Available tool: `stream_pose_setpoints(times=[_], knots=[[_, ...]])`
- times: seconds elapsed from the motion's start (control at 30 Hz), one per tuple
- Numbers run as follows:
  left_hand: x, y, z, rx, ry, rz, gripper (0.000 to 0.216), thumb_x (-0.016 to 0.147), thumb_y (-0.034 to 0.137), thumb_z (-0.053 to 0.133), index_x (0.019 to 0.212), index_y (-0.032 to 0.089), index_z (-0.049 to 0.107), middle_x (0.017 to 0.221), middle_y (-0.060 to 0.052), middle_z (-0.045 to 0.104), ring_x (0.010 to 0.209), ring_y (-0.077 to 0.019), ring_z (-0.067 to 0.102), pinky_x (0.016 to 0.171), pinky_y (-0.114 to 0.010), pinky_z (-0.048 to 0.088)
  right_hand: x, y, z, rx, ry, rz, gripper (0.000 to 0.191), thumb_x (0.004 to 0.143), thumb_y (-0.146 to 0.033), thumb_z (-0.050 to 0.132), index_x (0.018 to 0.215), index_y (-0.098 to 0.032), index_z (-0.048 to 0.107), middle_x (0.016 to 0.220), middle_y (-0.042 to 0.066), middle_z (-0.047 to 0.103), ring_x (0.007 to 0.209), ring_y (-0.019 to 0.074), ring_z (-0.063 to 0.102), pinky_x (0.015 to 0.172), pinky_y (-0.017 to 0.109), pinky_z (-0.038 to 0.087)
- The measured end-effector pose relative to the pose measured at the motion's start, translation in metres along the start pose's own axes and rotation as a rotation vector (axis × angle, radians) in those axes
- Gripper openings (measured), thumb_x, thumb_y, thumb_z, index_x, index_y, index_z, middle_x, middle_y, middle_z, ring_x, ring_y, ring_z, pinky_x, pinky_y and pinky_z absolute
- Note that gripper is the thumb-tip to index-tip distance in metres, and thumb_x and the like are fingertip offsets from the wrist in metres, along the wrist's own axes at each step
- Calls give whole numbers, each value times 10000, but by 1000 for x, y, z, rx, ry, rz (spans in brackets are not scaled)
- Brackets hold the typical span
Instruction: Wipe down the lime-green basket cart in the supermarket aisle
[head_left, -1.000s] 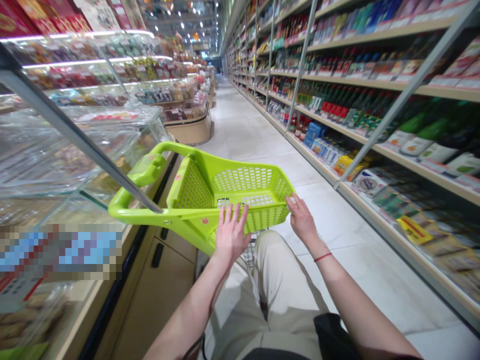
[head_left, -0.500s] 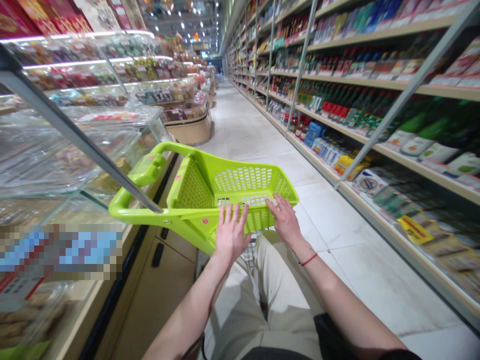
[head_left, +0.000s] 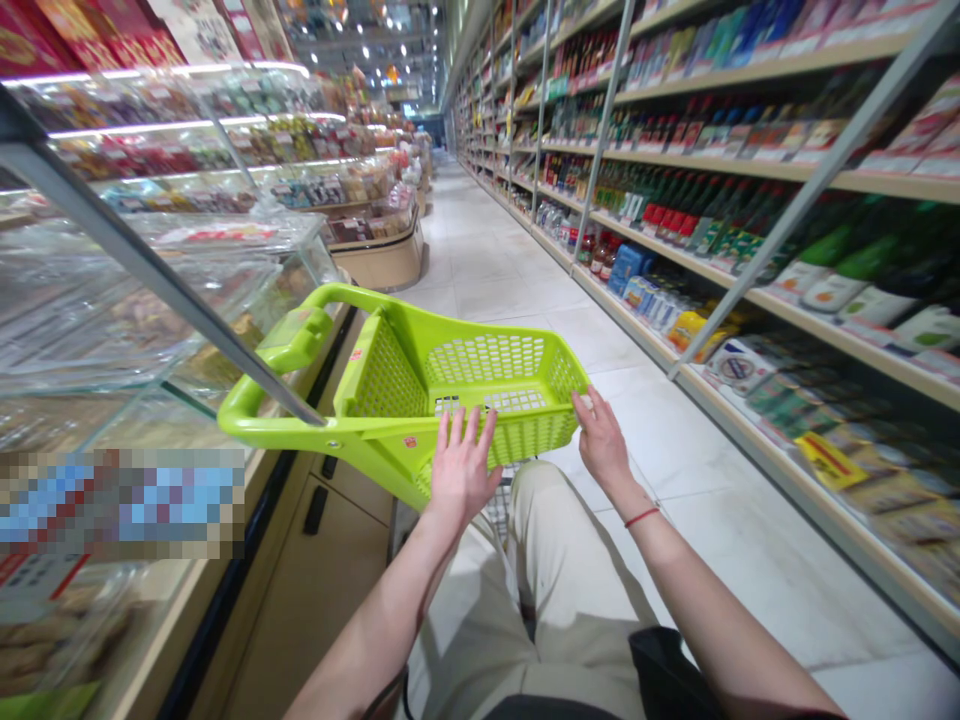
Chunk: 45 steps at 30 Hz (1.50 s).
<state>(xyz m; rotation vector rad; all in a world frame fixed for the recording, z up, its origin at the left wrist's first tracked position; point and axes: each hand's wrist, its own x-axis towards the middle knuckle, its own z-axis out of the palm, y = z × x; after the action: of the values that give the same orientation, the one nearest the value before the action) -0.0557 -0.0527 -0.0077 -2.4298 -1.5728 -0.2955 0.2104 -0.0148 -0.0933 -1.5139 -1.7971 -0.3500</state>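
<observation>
A lime-green shopping cart (head_left: 450, 440) stands sideways in front of me, its basket bare inside and its handle to the left. My left hand (head_left: 463, 468) lies at the near side rim with fingers stretched out and spread. It seems to rest against the rim and grips nothing. At the basket's right end, my right hand (head_left: 602, 440) is by the corner, fingers extended and slightly apart. Its fingertips are at the rim; whether they touch it I cannot tell. A red string bracelet (head_left: 642, 517) circles my right wrist.
On the left a glass-fronted display counter (head_left: 247, 430) holds wrapped goods, with a grey post (head_left: 165, 260) rising in front of it. Tall shelves (head_left: 787, 310) of bottles and cans line the right. A pale tiled floor (head_left: 480, 270) runs between them.
My right hand has moved right along the near rim to the basket's right corner. The left hand and the cart have stayed put.
</observation>
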Motion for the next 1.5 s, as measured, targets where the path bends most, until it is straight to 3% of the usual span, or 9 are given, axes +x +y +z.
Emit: stream_pose_setpoints(times=[0.13, 0.3, 0.4, 0.6, 0.83, 1.0, 1.23, 1.33, 1.5], knots=[[0, 0, 1, -1, 11, 1, 889, 780, 505, 647, 1535, 226, 269, 1529, -121, 423, 1447, -357, 313, 1229, -534, 131, 2, -32, 8, -17, 27, 2, 764, 808, 60, 371, 1515, -229, 342, 1574, 152, 337, 1469, 281, 288, 1130, 552, 386], [-1, 0, 1, -1, 21, 4, 883, 782, 505, 648, 1532, 223, 277, 1527, -123, 425, 1447, -357, 312, 1228, -533, 130, 9, -75, 12, 3, -49, -90, 750, 822, 47, 371, 1529, -197, 316, 1591, 157, 300, 1489, 278, 235, 1151, 539, 354], [-1, 0, 0, 0, 22, 5, 874, 788, 507, 643, 1531, 224, 280, 1527, -122, 426, 1447, -352, 314, 1229, -530, 130, 12, -84, 11, 16, -105, -149, 733, 824, 36, 379, 1517, -200, 344, 1585, 139, 323, 1490, 261, 235, 1161, 517, 342], [-1, -1, -1, -3, 17, 8, 868, 795, 496, 633, 1535, 228, 268, 1529, -113, 425, 1445, -340, 321, 1230, -524, 140, 12, -51, 6, -16, -126, -224, 693, 817, 34, 391, 1464, -209, 438, 1548, 130, 397, 1457, 251, 316, 1173, 526, 309], [-1, -1, 0, -10, 15, 9, 867, 795, 494, 627, 1535, 221, 268, 1525, -117, 430, 1445, -344, 320, 1228, -532, 144, 5, 0, 0, -30, -51, -67, 687, 800, 44, 372, 1429, -211, 474, 1467, 146, 484, 1396, 256, 411, 1133, 543, 367], [-1, -1, 1, -4, 28, 7, 879, 789, 501, 628, 1537, 221, 261, 1528, -116, 426, 1446, -348, 316, 1228, -534, 136, 9, -20, 4, -35, -8, -6, 636, 790, 39, 391, 1373, -175, 530, 1398, 161, 530, 1363, 272, 441, 1120, 531, 392], [-2, 0, 0, -2, 30, 12, 869, 792, 506, 632, 1531, 218, 278, 1536, -112, 416, 1453, -336, 306, 1233, -518, 136, 18, -73, 9, 55, -85, -171, 688, 794, 32, 390, 1441, -191, 459, 1455, 145, 499, 1412, 262, 387, 1151, 541, 352], [-2, -1, 0, 2, 29, 14, 862, 799, 505, 626, 1533, 219, 274, 1541, -110, 410, 1455, -335, 304, 1233, -516, 141, 18, -66, 7, 76, -96, -216, 688, 802, 25, 399, 1447, -209, 456, 1486, 125, 477, 1422, 245, 378, 1160, 523, 347], [-2, -2, 1, 5, 26, 15, 881, 798, 510, 621, 1541, 222, 247, 1544, -110, 405, 1455, -340, 304, 1235, -518, 139, 14, -22, 5, 84, -29, -148, 648, 792, 12, 429, 1381, -235, 538, 1432, 95, 541, 1363, 232, 464, 1154, 503, 367]])
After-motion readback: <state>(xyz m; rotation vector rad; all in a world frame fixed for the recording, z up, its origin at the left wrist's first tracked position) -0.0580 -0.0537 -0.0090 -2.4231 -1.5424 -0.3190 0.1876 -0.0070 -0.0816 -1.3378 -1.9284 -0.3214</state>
